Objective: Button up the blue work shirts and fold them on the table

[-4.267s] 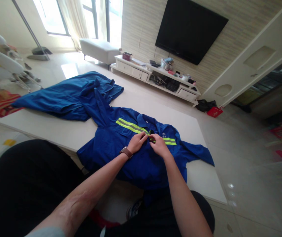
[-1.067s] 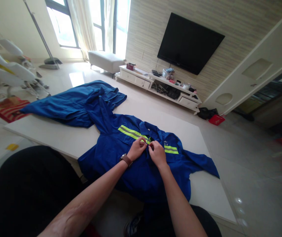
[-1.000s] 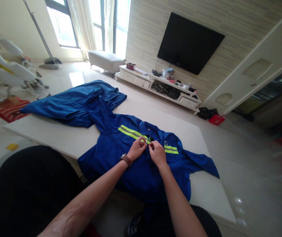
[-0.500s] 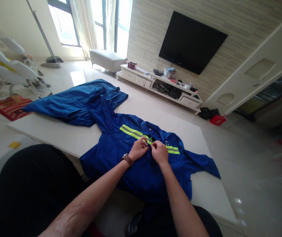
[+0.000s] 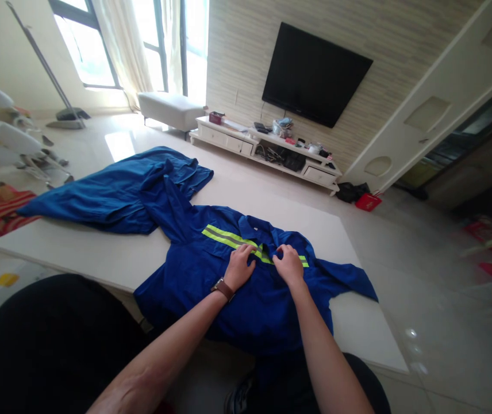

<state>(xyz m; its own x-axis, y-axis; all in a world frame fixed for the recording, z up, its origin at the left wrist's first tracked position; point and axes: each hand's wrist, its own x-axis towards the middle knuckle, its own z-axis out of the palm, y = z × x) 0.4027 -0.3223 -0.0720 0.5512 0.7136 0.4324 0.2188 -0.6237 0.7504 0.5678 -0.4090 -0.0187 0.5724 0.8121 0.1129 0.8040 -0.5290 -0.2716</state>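
A blue work jacket (image 5: 211, 282) with a yellow-green and grey reflective stripe (image 5: 224, 237) across its chest lies spread over the white table, its collar away from me. My left hand (image 5: 241, 265), with a brown-strapped watch (image 5: 222, 288) at the wrist, has its fingers curled on the front opening at the stripe. On the other side of the opening, my right hand (image 5: 288, 264) pinches the jacket's front edge between thumb and fingers. A small gap of cloth separates the hands. Their fingertips are partly hidden.
More blue clothing (image 5: 108, 190) lies bunched at the table's left end. The white table's (image 5: 366, 330) right edge borders the tiled floor. Beyond stand a low TV cabinet (image 5: 224, 140), a white bench (image 5: 170, 109) and a wall-mounted television (image 5: 315, 75). My dark-clothed knee (image 5: 56, 339) is at lower left.
My hands have moved apart, the right one shifting rightward along with the jacket's front edge. The whole view has shifted slightly with my head.
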